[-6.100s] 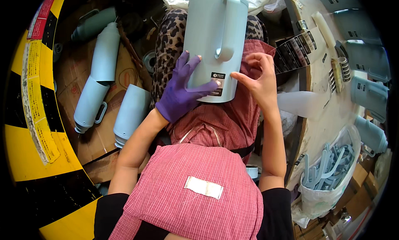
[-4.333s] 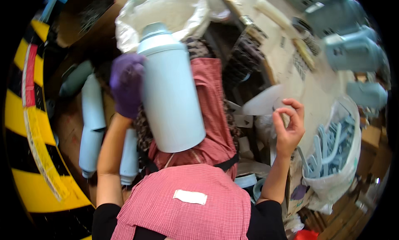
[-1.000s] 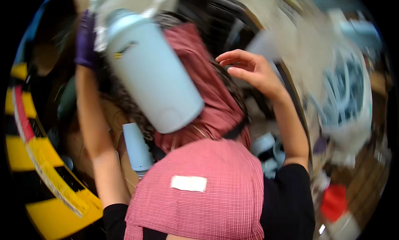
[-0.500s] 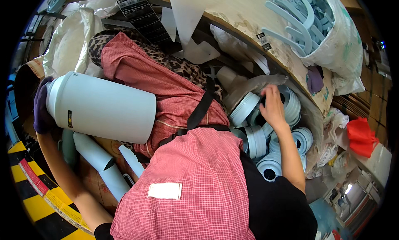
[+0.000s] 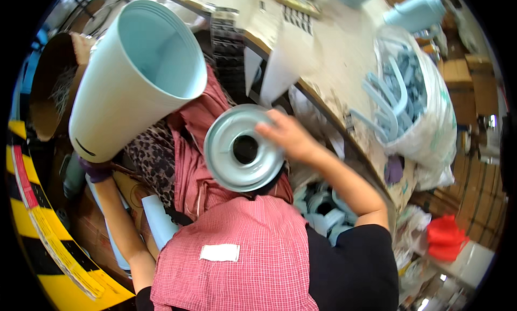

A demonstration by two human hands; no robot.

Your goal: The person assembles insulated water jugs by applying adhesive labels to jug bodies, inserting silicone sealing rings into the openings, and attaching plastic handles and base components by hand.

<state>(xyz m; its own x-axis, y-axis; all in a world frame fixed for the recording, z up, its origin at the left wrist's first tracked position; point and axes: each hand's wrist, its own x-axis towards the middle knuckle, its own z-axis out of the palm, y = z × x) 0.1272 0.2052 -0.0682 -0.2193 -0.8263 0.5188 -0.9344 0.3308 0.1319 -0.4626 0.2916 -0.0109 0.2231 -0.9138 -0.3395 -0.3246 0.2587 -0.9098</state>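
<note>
In my purple-gloved left hand [image 5: 97, 171] is the lower end of a large pale-blue plastic cylinder [image 5: 107, 90], tilted so that its wide open mouth faces up and toward the right. Most of the gloved fingers are hidden behind the cylinder. My bare right hand [image 5: 290, 137], slightly smeared by motion, grips the edge of a round pale-blue plastic ring [image 5: 221, 149] with a dark centre hole. The ring is above my lap, to the right of the cylinder and apart from it.
More pale-blue round parts [image 5: 321, 223] lie in a bag by my right side. A white sack [image 5: 439, 114] of blue curved handles stands on the worktable [image 5: 344, 57]. Long blue pieces [image 5: 160, 219] lie at lower left. Yellow-black striping [image 5: 27, 225] runs along the left.
My right hand has lifted a ring out of the bag and brought it left over my lap. The cylinder has turned from lying sideways to mouth-up.
</note>
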